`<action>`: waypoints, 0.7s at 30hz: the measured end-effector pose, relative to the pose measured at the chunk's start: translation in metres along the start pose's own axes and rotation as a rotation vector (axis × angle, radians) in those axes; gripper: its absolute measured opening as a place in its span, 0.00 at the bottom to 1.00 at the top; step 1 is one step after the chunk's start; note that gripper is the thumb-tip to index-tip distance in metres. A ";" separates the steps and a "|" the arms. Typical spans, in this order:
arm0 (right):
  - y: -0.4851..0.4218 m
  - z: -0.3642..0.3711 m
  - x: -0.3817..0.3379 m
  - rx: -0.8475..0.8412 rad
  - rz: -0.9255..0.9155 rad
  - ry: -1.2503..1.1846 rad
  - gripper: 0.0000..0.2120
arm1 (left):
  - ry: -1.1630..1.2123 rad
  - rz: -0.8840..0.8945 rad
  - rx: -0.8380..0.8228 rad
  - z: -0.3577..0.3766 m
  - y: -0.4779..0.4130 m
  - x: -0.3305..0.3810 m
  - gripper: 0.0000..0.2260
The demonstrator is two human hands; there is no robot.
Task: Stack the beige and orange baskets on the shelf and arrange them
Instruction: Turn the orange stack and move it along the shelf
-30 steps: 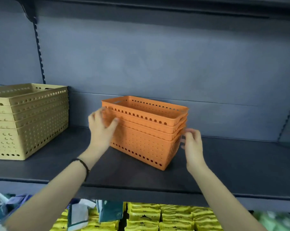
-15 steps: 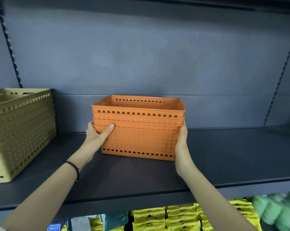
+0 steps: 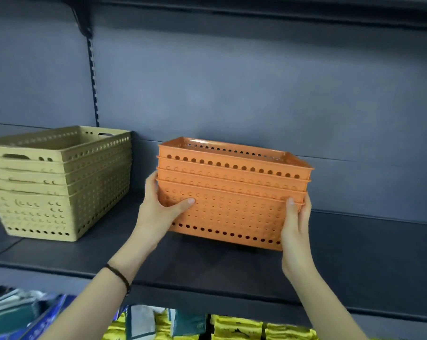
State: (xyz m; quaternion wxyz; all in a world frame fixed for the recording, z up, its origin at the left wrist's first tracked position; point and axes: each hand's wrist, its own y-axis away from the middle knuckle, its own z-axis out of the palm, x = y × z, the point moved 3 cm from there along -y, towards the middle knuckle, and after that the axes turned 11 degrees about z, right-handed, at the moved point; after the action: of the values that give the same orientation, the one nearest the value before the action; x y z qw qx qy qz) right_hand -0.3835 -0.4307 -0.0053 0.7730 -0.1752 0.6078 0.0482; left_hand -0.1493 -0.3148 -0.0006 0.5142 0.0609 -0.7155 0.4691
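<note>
Orange baskets (image 3: 232, 200): one nested stack, four rims showing. It stands near the middle of the dark shelf (image 3: 354, 253), with the long perforated wall facing the camera. The stack tilts slightly, its 3 o'clock end lower in frame. A shadow lies under its base; whether the base touches the shelf board cannot be told.

Left hand (image 3: 156, 212): clamped on the stack's 9 o'clock end. The thumb lies flat across the front wall below the lowest rim. The fingers wrap round the end wall and are mostly hidden. A dark band (image 3: 119, 276) circles this wrist.

Right hand (image 3: 295, 231): clamped on the stack's 3 o'clock end. The thumb points up along the front corner to the lowest rim, and the fingers curl round the end wall.

Beige baskets (image 3: 60, 182): a second nested stack of several larger baskets, standing on the same shelf at 9 o'clock of the orange stack. It is near the orange stack but apart from it, with a clear gap of shelf between. No hand touches it. Its left part is blurred.

Surroundings: a grey back panel (image 3: 232, 94) runs behind both stacks. A slotted upright rail (image 3: 93, 77) rises at 12 o'clock of the beige stack. On the level below, at 6 o'clock, are yellow packets (image 3: 237, 327), and at 7 o'clock blurred blue goods (image 3: 16, 312).
</note>
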 end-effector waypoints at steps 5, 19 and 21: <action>0.016 0.023 -0.004 -0.047 -0.024 -0.050 0.22 | -0.089 0.033 0.090 -0.040 0.024 0.026 0.41; 0.127 0.154 -0.023 -0.198 -0.074 -0.173 0.17 | -0.291 0.075 0.300 -0.217 0.103 0.101 0.43; 0.145 0.173 -0.028 -0.187 -0.075 -0.188 0.17 | -0.289 0.078 0.295 -0.243 0.105 0.109 0.42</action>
State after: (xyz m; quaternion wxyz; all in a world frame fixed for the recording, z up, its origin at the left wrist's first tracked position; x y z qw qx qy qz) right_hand -0.2728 -0.2347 0.0257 0.8082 -0.2637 0.5184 0.0921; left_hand -0.0950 -0.0353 0.0294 0.3733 0.1746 -0.7072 0.5745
